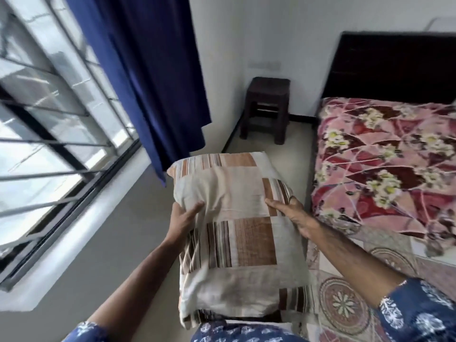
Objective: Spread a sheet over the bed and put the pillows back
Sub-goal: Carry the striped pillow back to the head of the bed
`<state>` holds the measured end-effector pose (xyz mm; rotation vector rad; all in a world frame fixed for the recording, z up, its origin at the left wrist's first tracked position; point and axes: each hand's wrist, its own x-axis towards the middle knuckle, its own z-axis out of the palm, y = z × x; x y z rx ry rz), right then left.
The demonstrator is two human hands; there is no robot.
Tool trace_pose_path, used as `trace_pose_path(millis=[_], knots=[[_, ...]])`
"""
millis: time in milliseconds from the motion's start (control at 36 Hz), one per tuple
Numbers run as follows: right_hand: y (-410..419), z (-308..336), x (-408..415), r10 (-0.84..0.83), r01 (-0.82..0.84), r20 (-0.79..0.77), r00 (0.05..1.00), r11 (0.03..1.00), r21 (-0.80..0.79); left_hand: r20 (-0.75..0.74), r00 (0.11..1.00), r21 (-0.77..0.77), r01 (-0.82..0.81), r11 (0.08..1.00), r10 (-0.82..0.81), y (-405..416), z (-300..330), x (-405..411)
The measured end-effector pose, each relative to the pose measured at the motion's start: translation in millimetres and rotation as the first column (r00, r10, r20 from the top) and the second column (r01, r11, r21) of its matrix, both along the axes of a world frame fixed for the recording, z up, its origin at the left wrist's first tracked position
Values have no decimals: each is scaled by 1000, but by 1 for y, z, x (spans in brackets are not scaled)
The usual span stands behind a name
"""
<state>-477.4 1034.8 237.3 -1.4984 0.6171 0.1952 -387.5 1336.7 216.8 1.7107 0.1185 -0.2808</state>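
Observation:
A cream pillow (pixel 237 201) with brown striped patches hangs in front of me, over the floor strip beside the bed. My left hand (pixel 183 217) grips its left edge, thumb on top. On the right edge, my right hand (pixel 292 215) grips the pillow with the fingers curled round it. The bed (pixel 385 169) lies to the right, covered by a pink and maroon floral sheet. A lighter sheet with round medallion patterns (pixel 343 304) hangs at the bed's near corner. No other pillow shows.
A dark plastic stool (pixel 267 107) stands in the far corner by the white wall. A blue curtain (pixel 153 77) hangs beside the barred window (pixel 49 124) on the left. The dark headboard (pixel 394 67) rises behind the bed.

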Motion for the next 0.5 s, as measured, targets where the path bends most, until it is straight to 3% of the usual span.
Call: trace_pose_path(millis=[139,306,444,500], knots=[[-58,-12,26,-156,154,-32,987,986,-58,-10,985,10,174,985,-174,-75,-5,59],[-188,-145,103,-207,197,-81,975,973,-121,-81,955,36,288,957,-284,-159,-19,158],[-224,-116,154,-354,342,-59,933,927,-157,-48,921,29,388,921,-386,-232,-7,245],[-220,-71,174,-436,426,-34,899,891,-159,-53,902,17,430,903,-429,-261,-5,283]])
